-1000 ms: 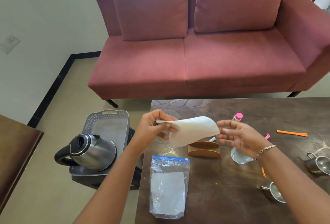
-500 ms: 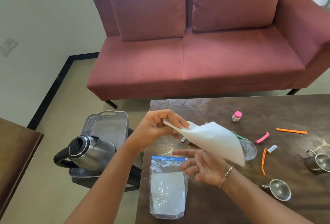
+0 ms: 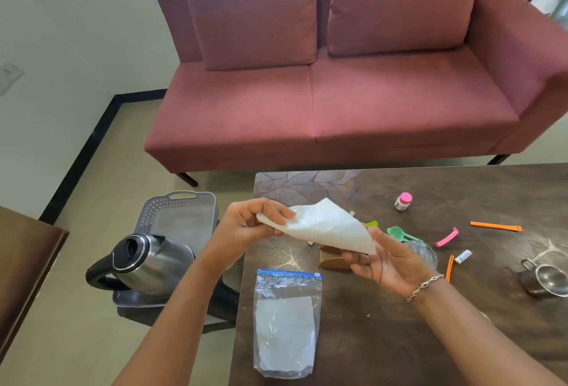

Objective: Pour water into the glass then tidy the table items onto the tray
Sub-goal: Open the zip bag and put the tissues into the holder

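Holding the paper napkin [image 3: 329, 227] up over the desk's [image 3: 353, 355] left half, off the surface. My left grip [image 3: 252, 227] pinches its upper corner between thumb and fingertips. My right grip [image 3: 392, 264] is wide, palm up, with straight fingers under the lower corner, supporting rather than clamping. Judgement: the two-point hold keeps the limp sheet spread for folding. Glass [image 3: 425, 252] stands on the desk just behind my right grip, partly hidden; water level unreadable. Tray [image 3: 153, 210] sits off the desk's left edge, kettle [image 3: 150, 262] just before it; whether the kettle stands on the tray I cannot tell. Napkin probably goes there once folded. Zip bag [image 3: 287, 321] lies flat near the desk's front left corner.
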### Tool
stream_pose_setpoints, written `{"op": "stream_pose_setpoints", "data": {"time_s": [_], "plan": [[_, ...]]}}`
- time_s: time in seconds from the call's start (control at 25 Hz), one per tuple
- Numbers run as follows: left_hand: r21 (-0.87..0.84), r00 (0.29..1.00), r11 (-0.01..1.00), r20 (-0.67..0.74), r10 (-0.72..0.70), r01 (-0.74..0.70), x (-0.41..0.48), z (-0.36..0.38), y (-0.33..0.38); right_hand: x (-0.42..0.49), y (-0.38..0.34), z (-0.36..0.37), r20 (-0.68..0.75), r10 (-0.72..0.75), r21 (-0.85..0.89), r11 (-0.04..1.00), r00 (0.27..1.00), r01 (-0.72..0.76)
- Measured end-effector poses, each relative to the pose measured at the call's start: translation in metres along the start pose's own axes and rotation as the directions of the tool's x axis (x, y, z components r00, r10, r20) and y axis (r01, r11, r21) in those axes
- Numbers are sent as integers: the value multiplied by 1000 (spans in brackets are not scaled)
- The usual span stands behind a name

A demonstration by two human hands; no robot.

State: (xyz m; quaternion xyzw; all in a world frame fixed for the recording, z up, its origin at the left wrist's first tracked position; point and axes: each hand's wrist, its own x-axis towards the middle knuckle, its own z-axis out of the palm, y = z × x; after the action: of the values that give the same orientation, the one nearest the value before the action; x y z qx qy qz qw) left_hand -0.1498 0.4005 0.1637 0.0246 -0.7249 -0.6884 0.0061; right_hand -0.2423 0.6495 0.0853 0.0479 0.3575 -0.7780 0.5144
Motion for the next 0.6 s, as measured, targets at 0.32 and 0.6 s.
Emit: {"op": "stream_pose_setpoints", "data": {"time_s": [0.32, 0.6], "plan": [[-23, 994, 999, -105, -27, 25, -9, 0, -17, -2, -6, 4, -101, -72, -206, 977, 992, 50], [-176, 963, 983, -252, -101, 57, -29, 15, -38, -2, -17, 20, -247, -292, -452, 878, 924, 156]]}}
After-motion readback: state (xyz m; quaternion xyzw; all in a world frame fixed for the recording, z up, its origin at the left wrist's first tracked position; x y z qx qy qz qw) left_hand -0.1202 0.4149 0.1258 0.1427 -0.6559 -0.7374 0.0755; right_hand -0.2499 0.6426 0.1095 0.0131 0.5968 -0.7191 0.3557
